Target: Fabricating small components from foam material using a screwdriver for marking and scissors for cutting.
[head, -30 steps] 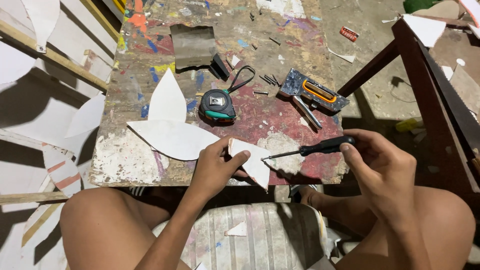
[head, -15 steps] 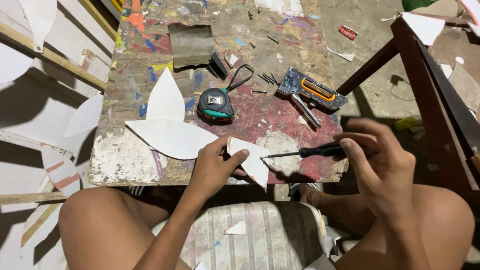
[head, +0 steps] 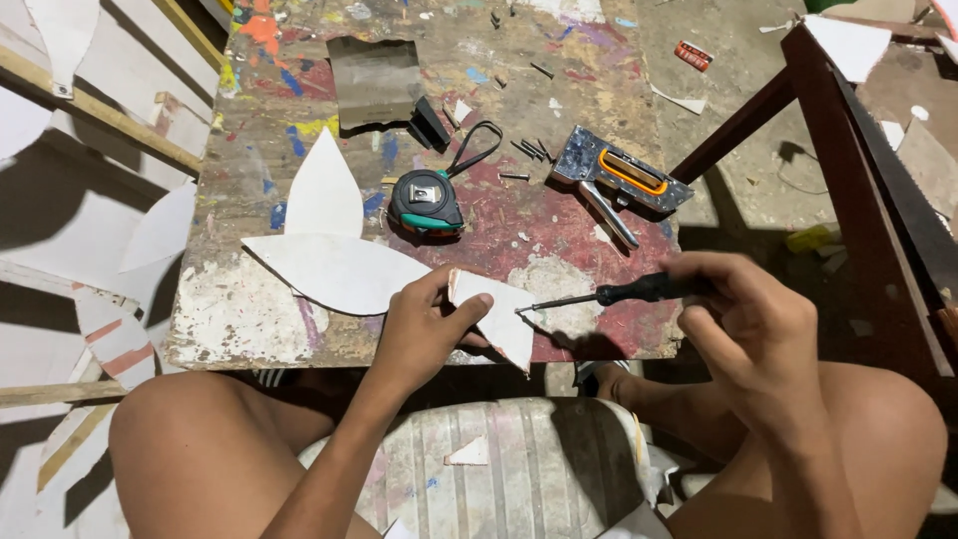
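Grip, right hand (head: 753,324): fingers curled and pressed around the black handle of a screwdriver (head: 609,295), held nearly level, shaft running toward 9 o'clock, tip touching the white cut-out piece (head: 496,314).

Grip, left hand (head: 424,329): thumb and fingers pinching that white piece at its 9 o'clock end, pressing it against the near edge of the table (head: 230,309). The piece's pointed lower end overhangs the edge at 6 o'clock.

Item, white cut-out piece: small, leaf-shaped, stiff sheet; sits at 6 o'clock on the table, between the two hands.

Item, large white petal shapes (head: 324,245): two joined blades at 9 o'clock of the held piece, lying flat, just beside the left hand.

Item, tape measure (head: 426,203): black and green, at 12 o'clock of the left hand, strap loop trailing upward.

Item, staple gun (head: 619,180): grey with orange band, at 1 o'clock, loose nails (head: 529,152) just beside it.

Handling note (judgement): the tip bears on thin sheet near an unsupported overhang, so the piece likely flexes or skids. Best kept pinned flat with the left fingers clear of the tip's line, working point backed by the table surface, pressure light and steady along the shaft.
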